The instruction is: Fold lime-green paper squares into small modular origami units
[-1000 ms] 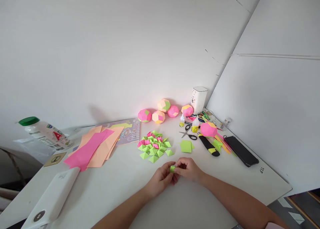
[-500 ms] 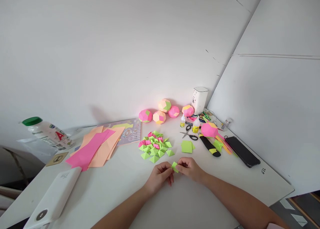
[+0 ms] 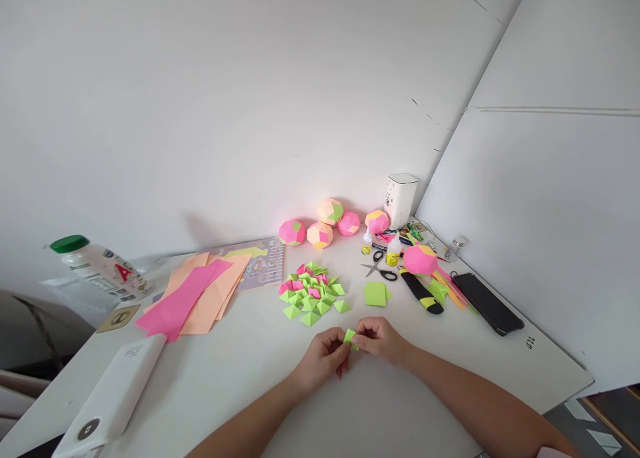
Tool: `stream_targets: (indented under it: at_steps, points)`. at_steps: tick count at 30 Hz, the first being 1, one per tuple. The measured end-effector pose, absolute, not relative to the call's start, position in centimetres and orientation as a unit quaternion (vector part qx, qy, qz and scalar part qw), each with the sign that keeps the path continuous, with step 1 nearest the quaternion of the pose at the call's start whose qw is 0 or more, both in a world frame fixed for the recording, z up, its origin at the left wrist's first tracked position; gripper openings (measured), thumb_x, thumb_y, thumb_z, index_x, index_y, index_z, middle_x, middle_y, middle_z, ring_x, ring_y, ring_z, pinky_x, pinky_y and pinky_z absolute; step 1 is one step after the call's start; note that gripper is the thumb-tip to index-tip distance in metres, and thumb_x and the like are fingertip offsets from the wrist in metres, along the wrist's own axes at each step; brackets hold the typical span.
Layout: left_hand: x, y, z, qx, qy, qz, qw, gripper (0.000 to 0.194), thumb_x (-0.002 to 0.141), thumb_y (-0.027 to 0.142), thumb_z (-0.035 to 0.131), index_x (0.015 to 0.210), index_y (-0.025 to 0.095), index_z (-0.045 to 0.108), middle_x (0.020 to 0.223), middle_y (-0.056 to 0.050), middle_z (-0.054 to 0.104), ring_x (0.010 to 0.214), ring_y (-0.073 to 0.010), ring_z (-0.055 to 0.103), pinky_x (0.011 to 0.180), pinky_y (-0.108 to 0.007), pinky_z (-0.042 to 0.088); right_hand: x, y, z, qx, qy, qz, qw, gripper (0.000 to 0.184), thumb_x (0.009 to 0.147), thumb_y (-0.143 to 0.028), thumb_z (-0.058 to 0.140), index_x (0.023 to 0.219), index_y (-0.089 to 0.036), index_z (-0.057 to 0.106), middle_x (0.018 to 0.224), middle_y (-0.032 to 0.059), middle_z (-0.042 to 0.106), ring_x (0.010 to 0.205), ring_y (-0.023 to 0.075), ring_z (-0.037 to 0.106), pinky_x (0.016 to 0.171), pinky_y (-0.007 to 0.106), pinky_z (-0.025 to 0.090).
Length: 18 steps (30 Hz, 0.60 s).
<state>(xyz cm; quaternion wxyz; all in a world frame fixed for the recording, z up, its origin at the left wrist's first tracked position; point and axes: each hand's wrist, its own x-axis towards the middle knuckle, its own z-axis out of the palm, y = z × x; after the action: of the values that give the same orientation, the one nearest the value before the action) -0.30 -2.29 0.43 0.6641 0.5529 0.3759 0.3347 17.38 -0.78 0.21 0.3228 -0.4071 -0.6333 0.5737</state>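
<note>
Between my two hands, just above the white table, is a small green piece of paper (image 3: 349, 337). My left hand (image 3: 324, 357) pinches its left side with thumb and fingers. On its right side, my right hand (image 3: 377, 339) is closed with the thumb pressing on the paper. Part of the paper is hidden by my fingertips. Just beyond my hands lies a pile of small folded green and pink paper pieces (image 3: 311, 293). A short stack of green square paper (image 3: 375, 294) rests to the right of that pile.
Behind are paper balls (image 3: 320, 235), glue bottles (image 3: 393, 251) and scissors (image 3: 389, 275). A utility knife (image 3: 421, 291) and black phone (image 3: 487, 303) lie to the right. At left are pink and peach sheets (image 3: 185, 301), a white device (image 3: 117, 395) and a green-capped bottle (image 3: 100, 268).
The green paper has been turned between my fingers, showing more of its surface half a second ago and less now. My hands stay close together, and the view has shifted slightly.
</note>
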Motion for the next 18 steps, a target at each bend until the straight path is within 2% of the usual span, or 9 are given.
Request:
stream_targets:
  at_steps: [6, 18]
  points:
    - [-0.19, -2.26, -0.29, 0.538, 0.393, 0.344, 0.661, 0.030, 0.076, 0.044, 0.057, 0.067, 0.018, 0.045, 0.045, 0.006, 0.049, 0.038, -0.0081, 0.045, 0.037, -0.018, 0.035, 17.11, -1.16, 0.51, -0.419, -0.673, 0.519, 0.318, 0.013, 0.072, -0.021, 0.058, 0.064, -0.016, 0.049, 0.054, -0.0056, 0.038, 0.050, 0.0078, 0.033, 0.045, 0.020, 0.026]
    - [-0.32, -2.18, -0.18, 0.520, 0.378, 0.349, 0.682, 0.030, 0.073, 0.041, 0.062, 0.064, 0.018, 0.045, 0.042, 0.006, 0.050, 0.035, -0.0069, 0.043, 0.035, -0.017, 0.034, 17.13, -1.37, 0.84, -0.428, -0.670, 0.534, 0.288, 0.007, 0.065, -0.013, 0.052, 0.063, -0.016, 0.046, 0.053, -0.0069, 0.035, 0.050, 0.0071, 0.030, 0.043, 0.019, 0.023]
